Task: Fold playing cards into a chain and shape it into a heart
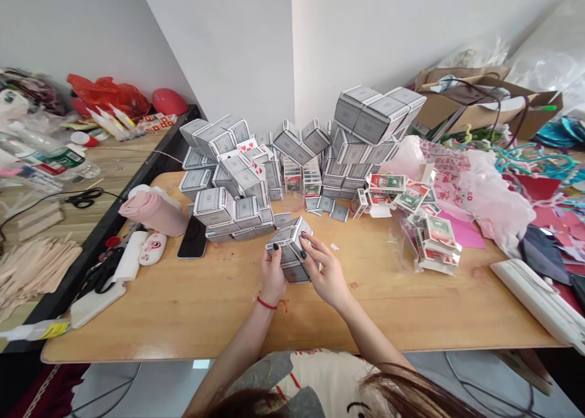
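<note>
A cube built from grey-backed playing cards [291, 248] sits just above the wooden table [183, 308], held between both hands. My left hand [272, 275] grips its left side with fingers curled round it. My right hand [324, 272] presses on its right and top face with fingertips closed on the cards. Behind it lie several finished card cubes [228, 208] in a heap, and a taller stack of card cubes [372, 122] at the back right.
Red and green card packs [411, 201] spill from clear plastic at the right. A black phone [192, 237], a pink roll [153, 212] and scissors [98, 275] lie at the left. A cardboard box [475, 104] and pink bags [475, 186] crowd the far right.
</note>
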Motion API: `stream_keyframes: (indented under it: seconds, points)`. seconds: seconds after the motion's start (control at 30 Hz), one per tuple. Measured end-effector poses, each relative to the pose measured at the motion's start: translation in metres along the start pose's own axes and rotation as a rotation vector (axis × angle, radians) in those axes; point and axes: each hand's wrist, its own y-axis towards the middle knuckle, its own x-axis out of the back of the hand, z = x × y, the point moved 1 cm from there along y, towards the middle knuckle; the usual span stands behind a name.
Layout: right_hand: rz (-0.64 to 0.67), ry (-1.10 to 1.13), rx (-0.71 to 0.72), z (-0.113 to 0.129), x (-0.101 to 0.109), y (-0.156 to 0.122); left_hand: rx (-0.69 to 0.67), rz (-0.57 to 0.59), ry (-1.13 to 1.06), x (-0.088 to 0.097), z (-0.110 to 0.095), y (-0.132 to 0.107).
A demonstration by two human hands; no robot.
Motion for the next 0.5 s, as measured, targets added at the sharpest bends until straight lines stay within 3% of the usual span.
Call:
stream_keyframes:
  seconds: [0.3,0.5]
  points:
    - [0.054,0.039,-0.029,-0.001,0.0023,0.0011,-0.187,-0.144,0.21,0.0103,0.009,0.0033]
    - [0.046,0.067,-0.055,-0.0031,0.0005,0.0006,-0.244,-0.163,0.292,0.0107,0.0076,0.0025]
